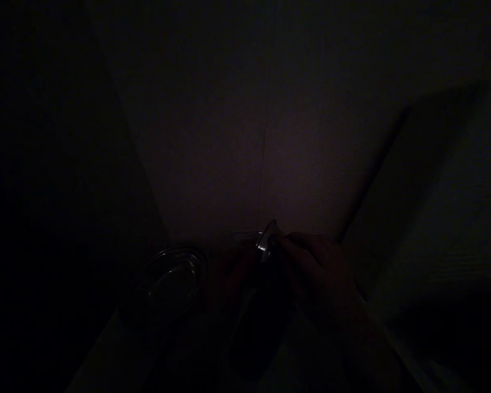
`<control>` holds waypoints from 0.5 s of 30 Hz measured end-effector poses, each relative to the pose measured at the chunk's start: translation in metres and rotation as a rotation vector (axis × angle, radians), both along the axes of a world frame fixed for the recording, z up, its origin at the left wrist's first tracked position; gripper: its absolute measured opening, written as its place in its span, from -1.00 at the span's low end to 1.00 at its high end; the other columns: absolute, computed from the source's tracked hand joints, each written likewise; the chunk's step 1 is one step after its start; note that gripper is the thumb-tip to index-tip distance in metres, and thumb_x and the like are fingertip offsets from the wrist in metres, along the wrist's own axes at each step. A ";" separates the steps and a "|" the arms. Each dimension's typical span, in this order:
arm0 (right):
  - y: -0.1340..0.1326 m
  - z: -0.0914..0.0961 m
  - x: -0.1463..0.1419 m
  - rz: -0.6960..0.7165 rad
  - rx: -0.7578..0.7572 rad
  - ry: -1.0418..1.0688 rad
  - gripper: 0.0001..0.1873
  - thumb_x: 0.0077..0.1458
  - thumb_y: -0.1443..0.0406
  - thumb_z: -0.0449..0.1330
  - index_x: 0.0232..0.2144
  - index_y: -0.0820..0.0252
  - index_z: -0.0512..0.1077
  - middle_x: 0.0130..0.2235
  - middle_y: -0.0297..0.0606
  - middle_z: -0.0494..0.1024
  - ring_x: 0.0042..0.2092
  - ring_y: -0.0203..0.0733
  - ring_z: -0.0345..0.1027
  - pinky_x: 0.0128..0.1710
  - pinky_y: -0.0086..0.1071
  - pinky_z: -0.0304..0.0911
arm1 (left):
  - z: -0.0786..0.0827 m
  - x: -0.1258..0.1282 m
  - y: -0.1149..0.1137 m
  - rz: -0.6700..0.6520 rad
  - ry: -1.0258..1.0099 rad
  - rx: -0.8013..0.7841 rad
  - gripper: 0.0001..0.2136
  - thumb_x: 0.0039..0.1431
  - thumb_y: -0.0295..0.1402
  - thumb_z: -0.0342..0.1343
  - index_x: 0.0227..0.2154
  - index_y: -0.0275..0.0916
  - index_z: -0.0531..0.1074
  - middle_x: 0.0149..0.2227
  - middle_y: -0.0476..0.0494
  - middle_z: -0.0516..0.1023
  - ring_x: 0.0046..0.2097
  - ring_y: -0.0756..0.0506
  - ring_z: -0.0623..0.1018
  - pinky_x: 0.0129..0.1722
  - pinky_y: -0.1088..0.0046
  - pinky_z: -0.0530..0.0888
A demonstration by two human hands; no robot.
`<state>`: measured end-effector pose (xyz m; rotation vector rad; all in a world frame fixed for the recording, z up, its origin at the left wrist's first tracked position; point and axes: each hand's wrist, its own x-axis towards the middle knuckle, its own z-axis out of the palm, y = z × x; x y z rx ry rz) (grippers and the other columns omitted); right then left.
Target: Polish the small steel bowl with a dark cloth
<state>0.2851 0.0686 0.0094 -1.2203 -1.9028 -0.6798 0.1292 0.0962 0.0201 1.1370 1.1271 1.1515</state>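
Note:
The view is very dark. My right hand [317,265] reaches in from the lower right, its fingers bent and closed on a small shiny metal-like piece [263,248] with a curved upper edge. Below that piece is a long, dark, rounded shape [262,327]; whether the two are joined I cannot tell. My left hand [231,270] shows only as a faint reddish form on the piece's left side, and its fingers are lost in the dark. Farther left sits a round, shiny bowl-like vessel [175,251] with a bright rim.
A pale wall-like surface [213,164] with a thin upright seam rises behind the hands. On the right is a large slanted panel or box side [425,180]. A small pale rectangle [244,237] lies just behind the shiny piece. The left side is nearly black.

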 end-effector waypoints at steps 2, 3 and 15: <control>0.001 -0.002 0.003 -0.025 -0.021 0.031 -0.74 0.18 0.33 0.06 -0.11 0.29 0.42 -0.19 -0.08 0.51 -0.21 -0.07 0.31 -0.26 -0.16 0.28 | -0.003 -0.001 0.000 -0.027 -0.027 -0.010 -0.85 -0.03 -0.25 0.16 -0.47 -0.20 0.55 -0.34 -0.12 0.63 -0.24 -0.14 0.58 -0.26 0.41 0.47; 0.002 -0.002 0.004 -0.024 -0.042 0.038 -0.74 0.18 0.33 0.06 -0.10 0.28 0.42 -0.18 -0.08 0.50 -0.21 -0.07 0.31 -0.25 -0.16 0.29 | -0.005 -0.001 0.001 -0.073 -0.057 0.009 -0.84 0.00 -0.24 0.15 -0.43 -0.20 0.55 -0.31 -0.12 0.63 -0.21 -0.14 0.57 -0.22 0.41 0.46; -0.002 0.002 -0.006 0.188 -0.066 -0.088 -0.74 0.14 0.37 0.11 -0.13 0.05 0.46 -0.13 -0.26 0.52 -0.17 -0.10 0.31 -0.16 -0.12 0.25 | -0.012 0.002 0.009 0.027 -0.178 -0.010 -0.81 -0.06 -0.18 0.18 -0.47 -0.18 0.52 -0.40 -0.11 0.62 -0.29 -0.14 0.57 -0.29 0.38 0.47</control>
